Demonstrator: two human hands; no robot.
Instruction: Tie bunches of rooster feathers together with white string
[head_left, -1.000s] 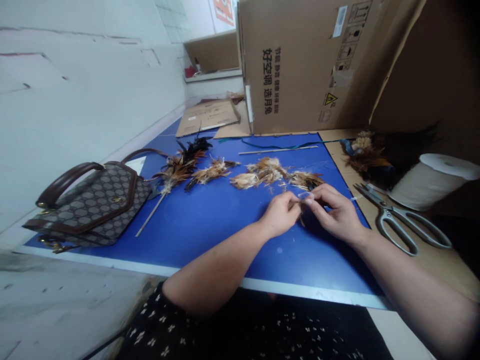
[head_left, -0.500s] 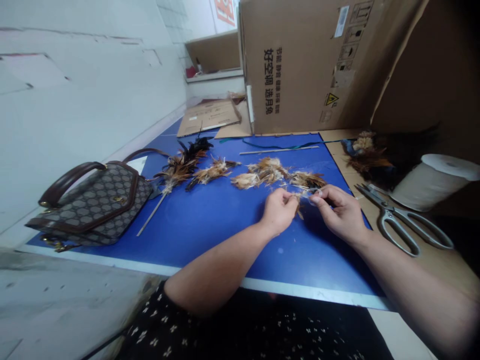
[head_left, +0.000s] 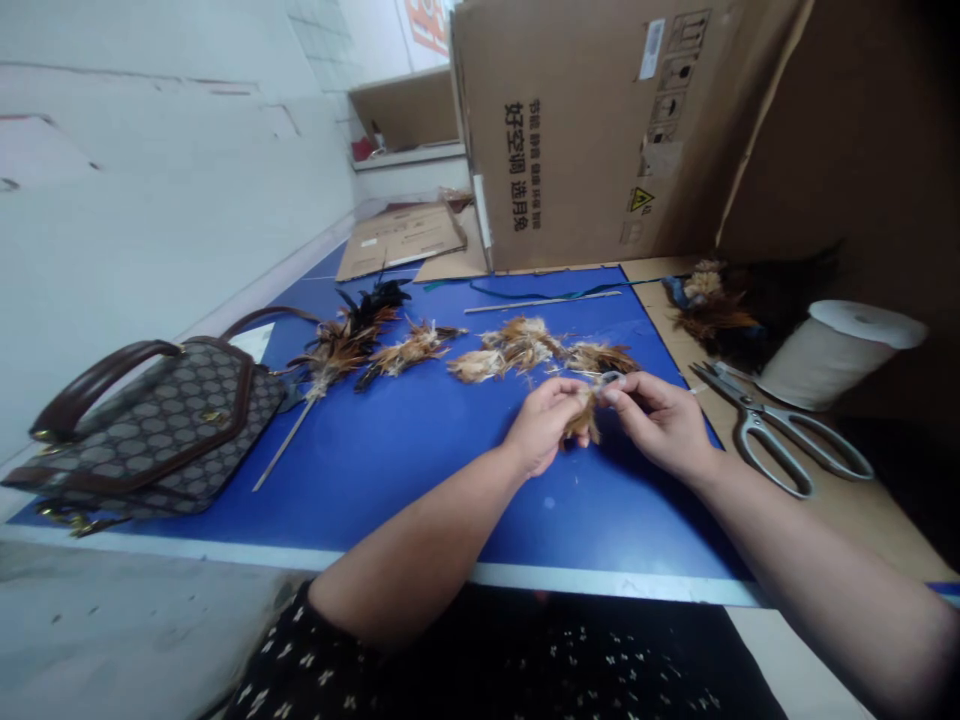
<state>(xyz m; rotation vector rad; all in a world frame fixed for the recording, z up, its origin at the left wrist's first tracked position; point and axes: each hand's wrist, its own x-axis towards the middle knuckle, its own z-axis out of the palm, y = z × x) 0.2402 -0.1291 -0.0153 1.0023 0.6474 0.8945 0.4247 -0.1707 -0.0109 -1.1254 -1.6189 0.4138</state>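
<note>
Over the blue table [head_left: 420, 470], my left hand [head_left: 541, 425] is closed around a small brown feather bunch [head_left: 583, 422], whose tips poke out below the fingers. My right hand [head_left: 660, 415] pinches a thin whitish strip [head_left: 604, 382] at the upper end of that bunch; its exact kind is too small to tell. Just beyond both hands lie loose piles of tan and brown feathers [head_left: 525, 345]. Farther left rests a brown feather cluster [head_left: 412, 350], beside a dark feather piece [head_left: 345, 340] tied on a pale stick [head_left: 281, 448].
A patterned handbag [head_left: 172, 420] stands at the left. Scissors [head_left: 780, 430] and a spool of pale ribbon [head_left: 832, 355] are on cardboard at the right, near more feathers [head_left: 712, 300]. A large cardboard box [head_left: 577, 140] closes off the back. Another stick [head_left: 544, 301] lies behind the feather piles.
My hands have drawn closer together, and the left has turned so more of the feather bunch shows beneath it. The whole view has shifted slightly.
</note>
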